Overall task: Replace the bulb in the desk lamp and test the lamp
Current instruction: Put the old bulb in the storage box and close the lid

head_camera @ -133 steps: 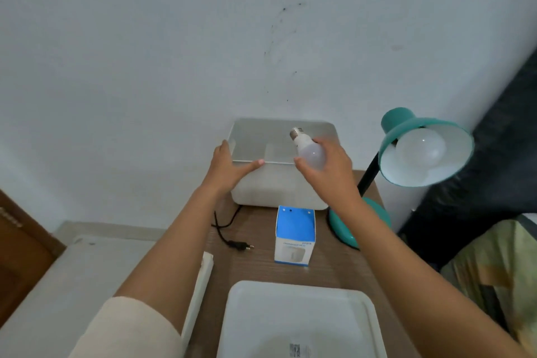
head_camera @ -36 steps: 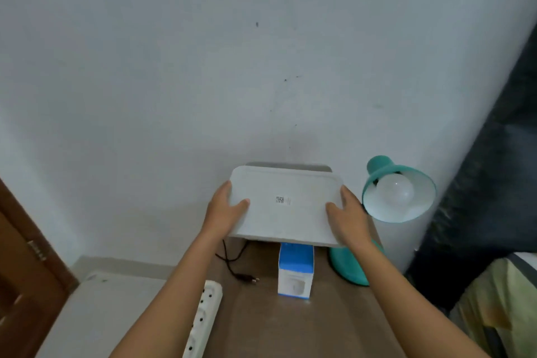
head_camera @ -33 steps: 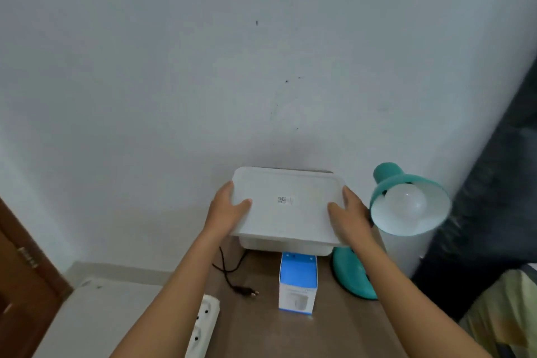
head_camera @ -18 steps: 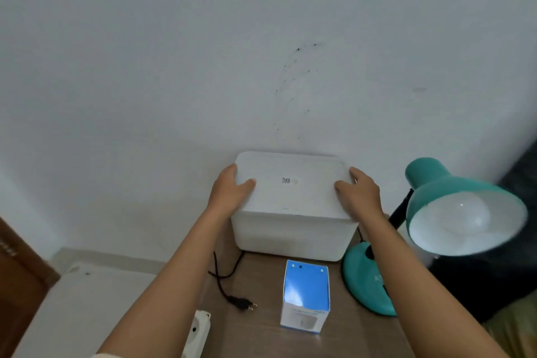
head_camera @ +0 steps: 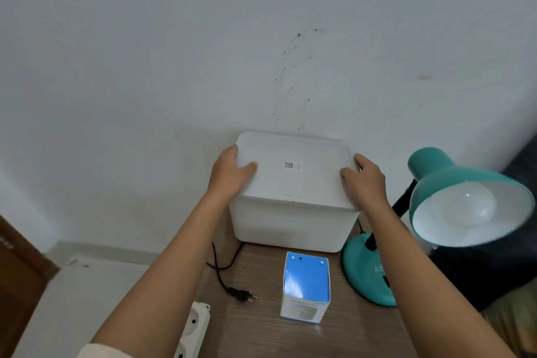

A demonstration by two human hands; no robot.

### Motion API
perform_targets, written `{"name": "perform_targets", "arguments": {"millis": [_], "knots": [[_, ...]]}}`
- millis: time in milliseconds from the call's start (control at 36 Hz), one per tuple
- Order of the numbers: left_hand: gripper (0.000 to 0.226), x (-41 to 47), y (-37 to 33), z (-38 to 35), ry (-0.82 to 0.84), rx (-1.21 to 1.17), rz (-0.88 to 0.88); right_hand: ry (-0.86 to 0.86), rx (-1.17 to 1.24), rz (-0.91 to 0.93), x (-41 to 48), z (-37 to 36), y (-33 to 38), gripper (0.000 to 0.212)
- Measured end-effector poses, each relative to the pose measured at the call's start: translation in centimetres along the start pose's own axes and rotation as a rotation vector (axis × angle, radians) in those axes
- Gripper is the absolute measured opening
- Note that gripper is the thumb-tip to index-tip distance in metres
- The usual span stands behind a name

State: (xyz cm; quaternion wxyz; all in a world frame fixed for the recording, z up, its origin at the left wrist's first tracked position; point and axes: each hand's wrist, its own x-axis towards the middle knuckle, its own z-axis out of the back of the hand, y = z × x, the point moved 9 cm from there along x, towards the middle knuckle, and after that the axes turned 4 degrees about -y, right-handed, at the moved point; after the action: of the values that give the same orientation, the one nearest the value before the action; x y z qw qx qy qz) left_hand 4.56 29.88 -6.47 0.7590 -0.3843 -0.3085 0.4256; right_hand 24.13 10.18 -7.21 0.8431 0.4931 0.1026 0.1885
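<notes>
A teal desk lamp [head_camera: 444, 180] stands at the right of the wooden table, with a white bulb [head_camera: 465, 209] screwed in its shade, unlit. Its black plug [head_camera: 242, 296] lies loose on the table, out of the white power strip [head_camera: 193, 328]. A white lid [head_camera: 296, 171] sits on the white storage box [head_camera: 290, 224] against the wall. My left hand [head_camera: 231, 176] grips the lid's left edge and my right hand [head_camera: 364, 180] grips its right edge. A blue and white bulb carton [head_camera: 306, 288] stands in front of the box.
The wooden table [head_camera: 261, 334] is narrow, with a white surface [head_camera: 81, 299] lower at its left and a brown wooden door edge [head_camera: 14, 276] beyond. Dark fabric [head_camera: 494, 270] lies behind the lamp at the right. A white wall rises directly behind the box.
The old bulb that my right hand held over the open box is out of sight. Both hands brought the lid down onto the box and now press its two edges.
</notes>
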Motion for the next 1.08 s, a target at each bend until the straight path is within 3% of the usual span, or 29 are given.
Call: {"name": "perform_targets", "arguments": {"millis": [28, 111, 194, 333, 528, 611, 722, 861, 1083], "knots": [[0.021, 0.0, 0.1, -0.2, 0.011, 0.009, 0.002, 0.002, -0.004, -0.004, 0.0, -0.1, -0.2, 0.044], [0.048, 0.0, 0.3, -0.7, 0.038, 0.048, -0.001, 0.001, 0.002, -0.045, 0.4, -0.1, -1.0, 0.049], [0.049, -0.1, 0.6, -1.0, 0.035, 0.065, -0.004, -0.008, -0.010, -0.049, 0.7, -0.1, -1.6, 0.021], [0.048, -0.1, 1.2, -1.1, 0.021, 0.029, -0.017, 0.004, 0.039, -0.036, 0.4, -0.3, -1.7, 0.054], [0.051, -1.1, 2.7, -0.8, 0.000, -0.132, 0.029, -0.041, 0.051, -0.010, -1.1, 0.7, -1.8, 0.039], [0.058, -1.8, 3.6, -0.7, -0.005, -0.191, 0.062, -0.066, 0.069, 0.010, -2.0, 0.7, -2.7, 0.046], [0.045, -2.8, 4.1, -0.7, -0.038, -0.261, 0.055, -0.085, 0.115, 0.026, -2.9, 0.4, -3.6, 0.050], [0.047, -3.0, 4.2, -0.8, -0.055, -0.297, 0.060, -0.087, 0.129, 0.037, -3.2, 0.3, -3.5, 0.050], [0.028, -4.2, 2.9, 0.6, -0.011, -0.214, 0.010, -0.045, -0.045, 0.070, -4.5, 0.9, -2.2, 0.047]]}}
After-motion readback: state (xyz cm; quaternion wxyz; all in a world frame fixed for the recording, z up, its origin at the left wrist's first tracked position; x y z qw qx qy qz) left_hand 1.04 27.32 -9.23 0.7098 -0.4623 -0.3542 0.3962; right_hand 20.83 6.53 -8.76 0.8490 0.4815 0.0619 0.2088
